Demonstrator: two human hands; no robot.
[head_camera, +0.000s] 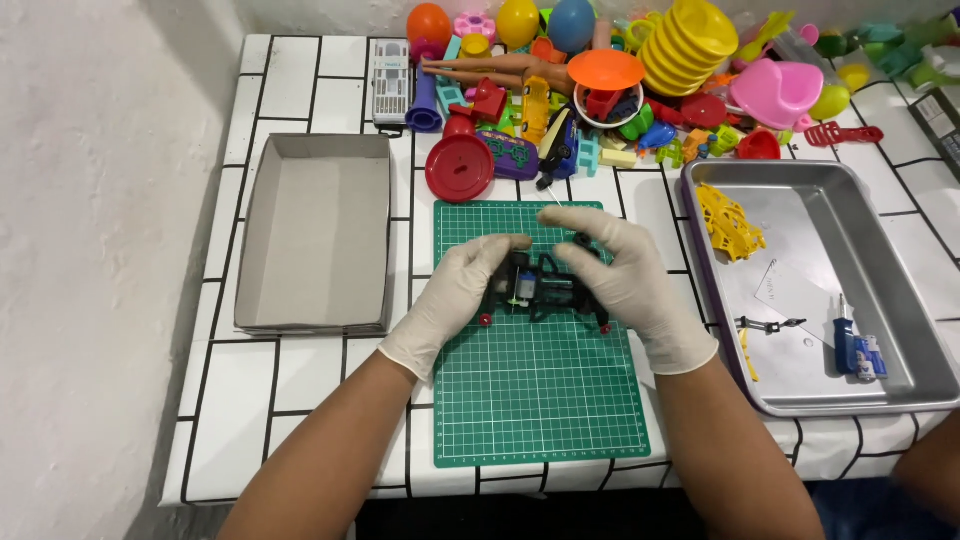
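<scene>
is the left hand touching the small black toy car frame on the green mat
Touching: the head view shows the gloved left hand with fingertips closed on the end of the small black toy car frame, no gap visible.

We've got both gloved hands low and close, left hand and right hand curled inward, fingertips pinching, forearms bare.

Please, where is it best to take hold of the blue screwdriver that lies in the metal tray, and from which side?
Probably by its blue handle, from above. The screwdriver lies flat on the tray floor, thin shaft pointing away from the person. The handle is the thickest part. A small blue-and-red item lies against its right side, so fingers should close near the handle's upper half.
</scene>
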